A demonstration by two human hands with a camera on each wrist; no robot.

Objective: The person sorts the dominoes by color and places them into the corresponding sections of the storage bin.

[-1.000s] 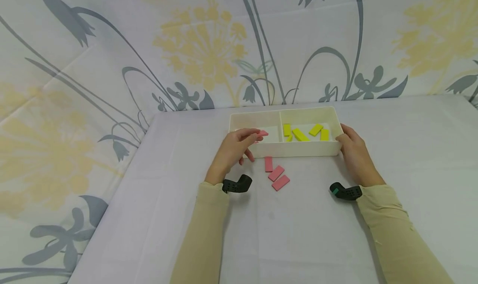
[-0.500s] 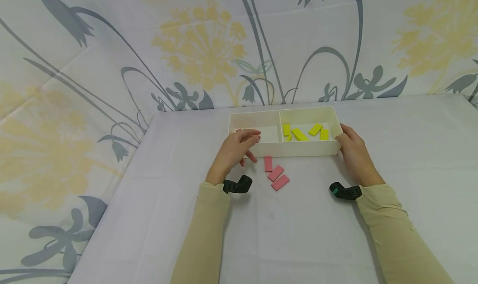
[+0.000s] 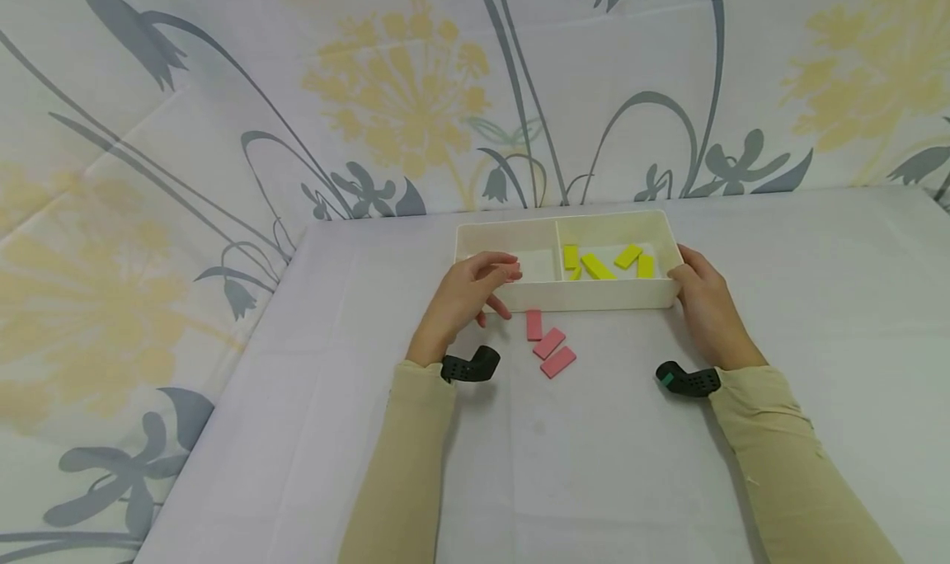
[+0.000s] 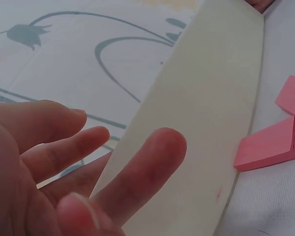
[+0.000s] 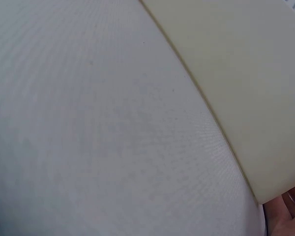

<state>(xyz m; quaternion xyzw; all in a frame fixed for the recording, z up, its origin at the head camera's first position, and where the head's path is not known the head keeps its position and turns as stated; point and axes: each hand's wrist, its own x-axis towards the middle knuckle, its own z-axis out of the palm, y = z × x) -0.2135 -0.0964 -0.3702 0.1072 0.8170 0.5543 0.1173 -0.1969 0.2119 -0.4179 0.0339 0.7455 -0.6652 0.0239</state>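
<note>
Left hand (image 3: 463, 293), reaching over the near wall of a cream box (image 3: 594, 297); its upper fingers bend above the compartment on the box's 9 o'clock side (image 3: 538, 265), and a lower finger lies outside the wall. Whether the fingertips pinch anything cannot be told, since they are partly hidden in both the head and left wrist views. Right hand (image 3: 705, 312), grasping the box at its 4 o'clock corner, thumb at the near rim and fingers around the end.

The box lies at 3 o'clock from the left hand and 10 o'clock from the right, a divider (image 3: 558, 252) parting its two compartments. Five yellow blocks (image 3: 627, 256) lie spread in the 3 o'clock compartment, one partly hidden by the near wall. Three pink blocks (image 3: 549, 344) lie flat outside the box, at 4 o'clock from the left hand; the farthest sits against or just beside the wall, and the others trail toward 5 o'clock.

Black wrist devices (image 3: 472, 365) sit below the hands, at the cuffs of beige sleeves (image 3: 404, 465). All rests on a white-covered surface (image 3: 586, 473); floral cloth (image 3: 416, 94) rises at 12 o'clock and 9 o'clock.
</note>
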